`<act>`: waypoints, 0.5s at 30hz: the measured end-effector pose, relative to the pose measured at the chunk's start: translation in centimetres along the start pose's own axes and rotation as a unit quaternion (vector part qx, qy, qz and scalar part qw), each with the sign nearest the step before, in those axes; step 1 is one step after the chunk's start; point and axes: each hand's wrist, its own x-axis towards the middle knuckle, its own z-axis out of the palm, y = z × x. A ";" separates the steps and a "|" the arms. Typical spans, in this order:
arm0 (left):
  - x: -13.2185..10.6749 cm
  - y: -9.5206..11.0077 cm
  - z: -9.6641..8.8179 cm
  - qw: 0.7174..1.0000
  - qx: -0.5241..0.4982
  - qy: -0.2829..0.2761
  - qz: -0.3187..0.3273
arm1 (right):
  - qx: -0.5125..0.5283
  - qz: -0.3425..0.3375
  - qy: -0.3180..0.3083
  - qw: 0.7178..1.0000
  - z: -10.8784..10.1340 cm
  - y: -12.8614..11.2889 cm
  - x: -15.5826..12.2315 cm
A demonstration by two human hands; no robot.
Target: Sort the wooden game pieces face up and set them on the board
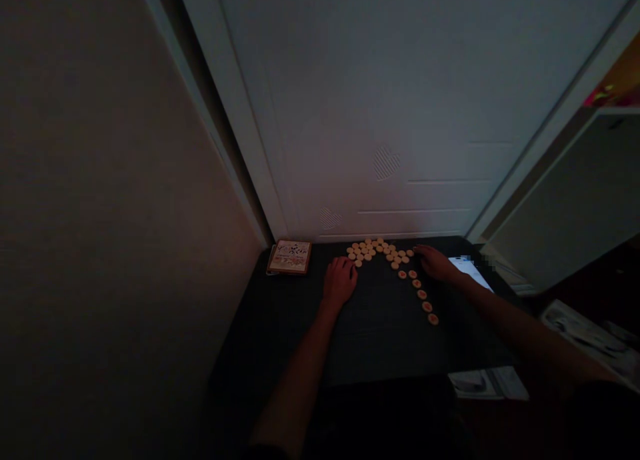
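Round wooden Chinese chess pieces (369, 252) lie loosely grouped in an arc near the back of the dark table. My left hand (341, 278) rests palm down at the left end of the group, fingers slightly bent and apart. Its fingertips are beside the nearest chess piece (359, 263). At the right end, my right hand (434, 263) reaches in with its fingers extended toward a chess piece (410, 253); I cannot tell whether they touch. A slanting row of several red-marked chess pieces (422, 295) runs toward me, left of my right forearm.
A flat box (290, 257) with dark writing lies at the table's back left. Beneath my right forearm is a lit phone (470, 272). A white panel (350, 113) with embossed hearts stands behind the table (370, 347). A pale printed packet (489, 383) lies near the front right.
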 end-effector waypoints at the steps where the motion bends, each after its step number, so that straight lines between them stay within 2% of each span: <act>1: 0.0 0.0 0.1 1.000 0.001 -0.001 0.000 | 0.000 0.008 0.009 1.000 0.1 0.0 -0.4; 7: 0.0 -0.1 0.2 1.000 0.011 0.000 -0.001 | 0.019 0.056 0.067 0.996 1.1 -0.9 -4.9; 15: 0.1 0.1 -0.2 1.000 0.028 0.002 -0.008 | 0.081 0.048 0.105 0.990 1.6 -1.4 -12.5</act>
